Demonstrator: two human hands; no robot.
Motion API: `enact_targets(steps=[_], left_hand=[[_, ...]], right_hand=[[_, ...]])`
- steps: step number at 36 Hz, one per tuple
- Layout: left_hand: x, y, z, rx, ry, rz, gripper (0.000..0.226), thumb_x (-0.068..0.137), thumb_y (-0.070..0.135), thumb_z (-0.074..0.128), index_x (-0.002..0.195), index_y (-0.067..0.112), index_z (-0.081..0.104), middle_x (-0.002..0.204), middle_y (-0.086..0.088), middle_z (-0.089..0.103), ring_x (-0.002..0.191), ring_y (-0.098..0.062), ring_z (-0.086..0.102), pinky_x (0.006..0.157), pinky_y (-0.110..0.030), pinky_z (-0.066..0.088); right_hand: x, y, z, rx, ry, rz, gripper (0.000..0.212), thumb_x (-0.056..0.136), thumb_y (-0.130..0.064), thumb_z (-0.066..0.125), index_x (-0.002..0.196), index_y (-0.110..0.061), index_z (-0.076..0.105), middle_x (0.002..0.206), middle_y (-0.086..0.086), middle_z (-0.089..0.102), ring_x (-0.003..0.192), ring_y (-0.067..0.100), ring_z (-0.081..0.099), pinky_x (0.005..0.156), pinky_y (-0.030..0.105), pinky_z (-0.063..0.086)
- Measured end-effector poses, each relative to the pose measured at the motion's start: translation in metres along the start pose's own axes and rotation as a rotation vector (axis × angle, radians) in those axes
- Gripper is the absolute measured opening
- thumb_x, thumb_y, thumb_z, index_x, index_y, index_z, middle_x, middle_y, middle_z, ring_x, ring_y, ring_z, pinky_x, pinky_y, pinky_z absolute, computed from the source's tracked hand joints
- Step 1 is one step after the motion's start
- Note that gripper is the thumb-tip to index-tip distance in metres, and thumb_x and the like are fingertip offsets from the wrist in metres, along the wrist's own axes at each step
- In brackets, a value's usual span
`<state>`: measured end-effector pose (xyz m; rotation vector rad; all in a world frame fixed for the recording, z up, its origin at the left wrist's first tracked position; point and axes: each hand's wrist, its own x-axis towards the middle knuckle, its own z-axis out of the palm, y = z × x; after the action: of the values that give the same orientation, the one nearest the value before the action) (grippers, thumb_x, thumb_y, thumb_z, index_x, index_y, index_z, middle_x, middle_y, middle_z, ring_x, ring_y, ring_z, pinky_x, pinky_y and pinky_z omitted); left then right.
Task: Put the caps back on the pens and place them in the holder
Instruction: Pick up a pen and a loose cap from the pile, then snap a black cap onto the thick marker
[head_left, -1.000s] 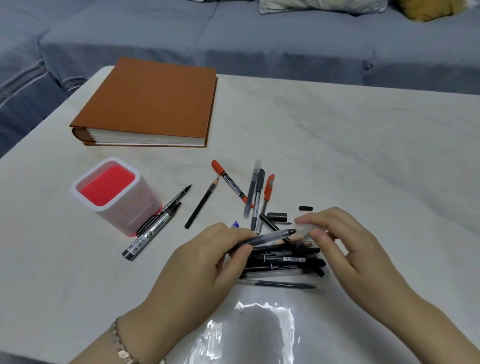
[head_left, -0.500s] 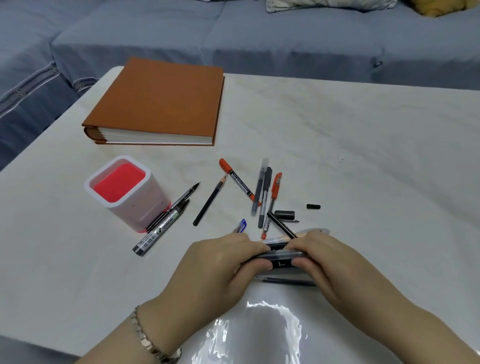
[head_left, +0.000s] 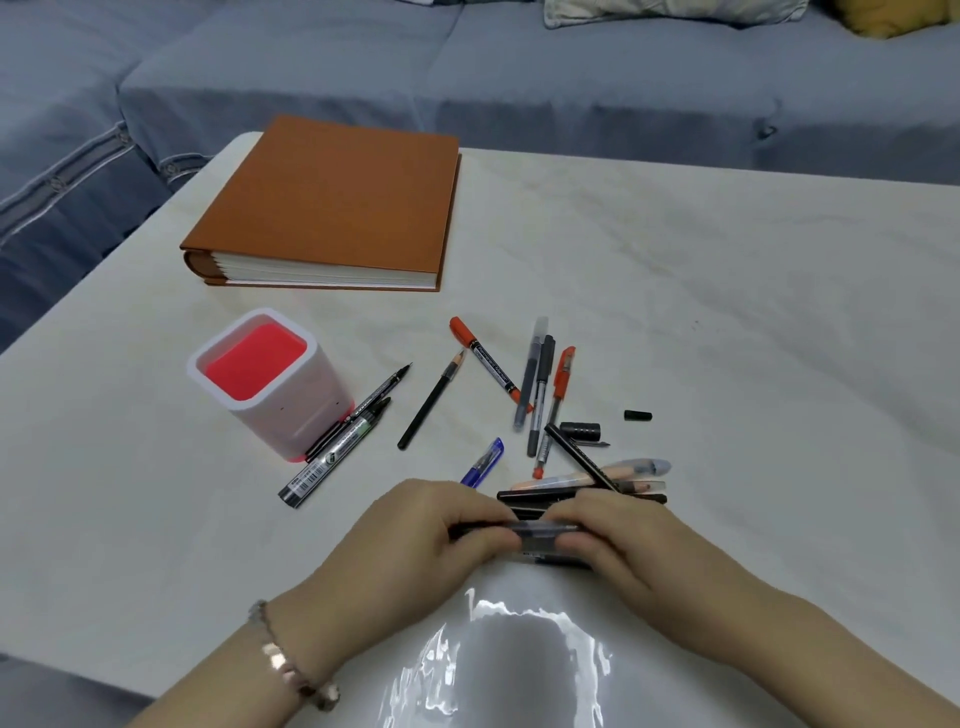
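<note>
My left hand (head_left: 421, 540) and my right hand (head_left: 618, 540) hold one dark pen (head_left: 524, 531) level between them, near the table's front edge. The left hand grips the barrel; the right hand grips the smoky cap end. Just behind the hands lies a pile of pens (head_left: 597, 483). Several more pens (head_left: 540, 379) lie scattered farther back, with a loose black cap (head_left: 581, 431) and a smaller black cap (head_left: 637, 415). The white pen holder (head_left: 311, 410) with a red inside stands to the left, nothing showing in it.
Two black markers (head_left: 343, 441) lie against the holder's right side. A black pencil (head_left: 431, 400) lies beside them. An orange-brown album (head_left: 332, 208) sits at the back left. A clear plastic sheet (head_left: 519, 660) lies at the front edge. A blue sofa (head_left: 519, 67) stands beyond the table.
My hands came together along the pen and dropped toward the front edge; the right hand slid the cap end onto the barrel. The camera moved, so everything shifted right in view.
</note>
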<state>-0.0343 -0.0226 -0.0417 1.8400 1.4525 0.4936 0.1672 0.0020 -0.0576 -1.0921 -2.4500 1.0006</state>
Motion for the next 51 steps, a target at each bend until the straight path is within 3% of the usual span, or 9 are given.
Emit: enact_targets(steps=[5,9,14,23,28,38,44,47,51], left_hand=[[0.001,-0.021,-0.004,0.169,0.214,-0.078,0.046,0.074,0.060,0.034,0.088,0.030,0.065,0.082,0.015,0.063,0.079,-0.002,0.057,0.073,-0.026,0.047],[-0.007,-0.058,-0.021,0.567,0.412,-0.170,0.028,0.082,0.033,0.044,0.091,0.016,0.064,0.085,-0.008,0.066,0.072,-0.030,0.063,0.057,-0.033,0.050],[-0.012,-0.084,-0.027,0.657,0.380,-0.370,0.018,0.071,0.008,0.072,0.085,0.002,0.062,0.073,-0.017,0.059,0.064,-0.039,0.056,0.051,-0.035,0.044],[-0.006,-0.082,-0.012,0.523,0.385,-0.396,0.009,0.082,0.008,0.055,0.087,0.000,0.055,0.082,-0.015,0.049,0.069,-0.036,0.050,0.056,-0.037,0.040],[-0.006,-0.057,-0.007,0.256,0.418,-0.384,0.007,0.087,0.012,0.041,0.092,0.012,0.047,0.086,-0.007,0.049,0.069,-0.025,0.048,0.056,-0.032,0.035],[-0.009,-0.012,-0.008,-0.044,0.382,-0.196,0.001,0.088,0.034,0.051,0.087,0.035,0.050,0.056,0.009,0.054,0.052,-0.003,0.048,0.051,-0.012,0.036],[-0.007,-0.003,-0.004,-0.118,0.319,-0.114,0.005,0.084,0.041,0.053,0.089,0.042,0.054,0.069,0.012,0.058,0.049,-0.006,0.048,0.048,-0.017,0.039],[-0.005,0.005,0.000,-0.104,0.281,-0.061,0.006,0.084,0.038,0.054,0.085,0.044,0.054,0.070,0.021,0.058,0.056,-0.002,0.049,0.054,-0.012,0.036],[-0.003,0.011,0.005,-0.097,0.232,-0.031,0.009,0.084,0.036,0.056,0.084,0.045,0.055,0.074,0.021,0.059,0.060,-0.002,0.050,0.054,-0.011,0.034]], right_hand=[[0.003,0.001,0.003,0.019,0.087,0.131,0.029,0.087,-0.046,0.034,0.098,-0.034,0.058,0.088,-0.026,0.053,0.092,-0.008,0.046,0.078,0.006,0.032],[-0.009,0.021,0.001,-0.096,0.297,0.148,0.045,0.082,-0.048,0.030,0.099,-0.025,0.065,0.088,-0.018,0.049,0.100,-0.003,0.037,0.086,0.004,0.027],[-0.019,0.040,-0.005,-0.260,0.309,0.148,0.033,0.083,-0.039,0.039,0.093,-0.024,0.067,0.084,-0.014,0.047,0.085,0.003,0.035,0.082,0.014,0.032],[-0.005,0.046,-0.005,-0.329,0.288,0.176,0.029,0.082,-0.037,0.050,0.098,-0.021,0.067,0.084,-0.011,0.051,0.085,0.007,0.039,0.076,0.030,0.042],[0.026,0.046,-0.017,-0.308,0.392,0.191,0.023,0.086,-0.002,0.055,0.105,-0.009,0.066,0.094,0.006,0.065,0.093,0.029,0.053,0.081,0.028,0.037],[0.061,0.056,-0.018,-0.364,0.098,0.312,0.042,0.086,-0.013,0.059,0.126,-0.018,0.050,0.120,0.005,0.056,0.116,0.022,0.044,0.095,0.032,0.037],[0.034,0.041,-0.022,0.065,0.482,0.261,0.033,0.087,-0.005,0.056,0.110,-0.027,0.059,0.098,-0.001,0.049,0.086,0.005,0.050,0.077,0.001,0.035],[0.021,0.018,-0.030,0.491,0.654,0.300,0.029,0.079,-0.002,0.064,0.083,-0.031,0.063,0.078,-0.010,0.064,0.073,0.002,0.060,0.070,0.008,0.045],[0.009,0.001,-0.036,0.975,0.777,0.396,0.013,0.077,-0.007,0.063,0.081,-0.019,0.062,0.059,-0.011,0.067,0.056,0.002,0.062,0.060,0.009,0.051]])
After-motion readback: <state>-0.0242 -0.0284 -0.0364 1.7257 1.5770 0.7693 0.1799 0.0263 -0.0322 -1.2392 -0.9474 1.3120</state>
